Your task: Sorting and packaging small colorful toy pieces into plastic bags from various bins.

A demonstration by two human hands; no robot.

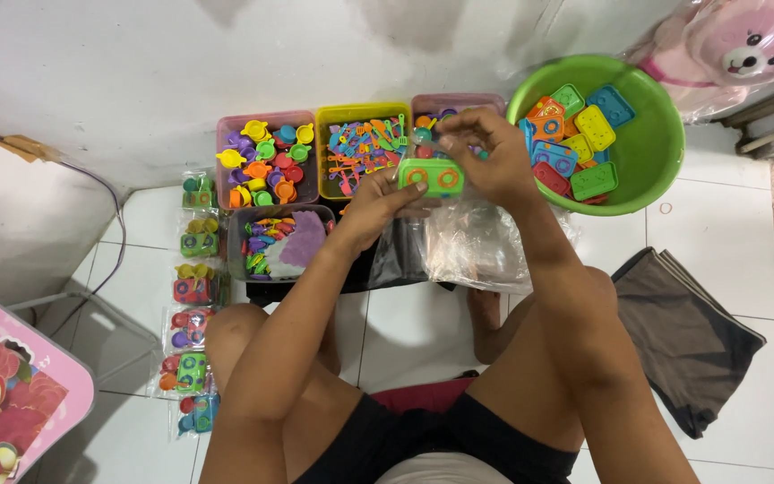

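Green toy stove (431, 177) pinched at its left end by left hand (378, 204), right hand (485, 152) fingers closed on top, above clear bags (477, 246); likely light, stiff plastic, best gripped by edges

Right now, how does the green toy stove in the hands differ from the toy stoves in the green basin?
The green toy stove is a single piece held up between the left hand and right hand; the toy stoves in the green basin lie loose in a pile. It is green; they are mixed blue, yellow, red and green. Both are small rectangular plastic pieces.
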